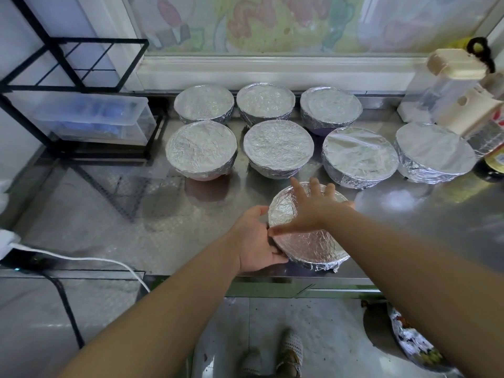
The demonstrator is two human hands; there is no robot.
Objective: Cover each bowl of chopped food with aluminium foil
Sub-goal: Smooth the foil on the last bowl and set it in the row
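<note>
A foil-covered bowl (311,244) stands near the front edge of the steel counter (109,214). My right hand (308,208) lies flat on its foil top with the fingers spread and straight. My left hand (253,238) cups the bowl's left side, fingers curved against the foil rim. Behind it stand several more foil-covered bowls in two rows, from a back-left one (204,105) to a front-right one (433,151). The food inside every bowl is hidden by foil.
A black wire rack (76,64) holding a clear plastic box (92,118) stands at the left. Bottles and a cream-coloured dispenser (463,105) crowd the right back. A white cable (81,260) runs over the counter's left front. The floor and feet show below.
</note>
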